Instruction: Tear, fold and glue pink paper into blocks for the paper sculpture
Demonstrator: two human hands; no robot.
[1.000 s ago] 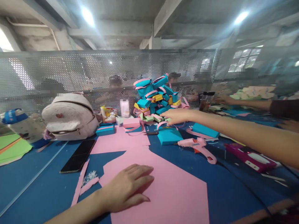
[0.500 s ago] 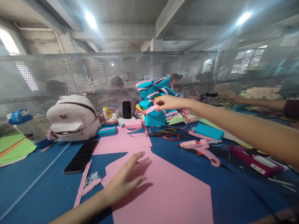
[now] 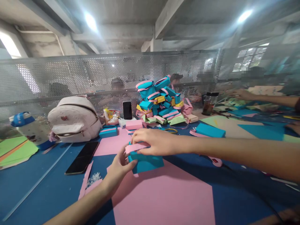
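The left grip (image 3: 119, 166) is closed narrowly around the left end of a bright blue, box-shaped folded-paper piece (image 3: 148, 164), its thumb laid against the near face. The right grip (image 3: 154, 142) curls over the top of the same piece, fingers bent and thumb tucked under a flat, pale pink paper strip (image 3: 134, 147), which juts out leftward past the box. The box has a flat, matt near face, a fairly straight lower edge and a crisp right corner; much of its top is hidden by the right grip. It sits over the far part of a large, angular pink paper sheet (image 3: 168, 197), which runs down to the bottom of view on the dark blue surface (image 3: 225, 200); whether box and sheet touch is hard to tell.

To the right, the right forearm covers most of a pink plastic glue gun (image 3: 217, 161), only its handle end showing. To the left lies a flat, black rectangular phone (image 3: 82, 157). Toward the far edge of the surface stand a heaped pile of blue, pink, yellow and green paper boxes (image 3: 164, 100) and, farther left, a rounded white backpack (image 3: 72, 120), with a white bottle with a blue lid (image 3: 32, 131) near the left edge
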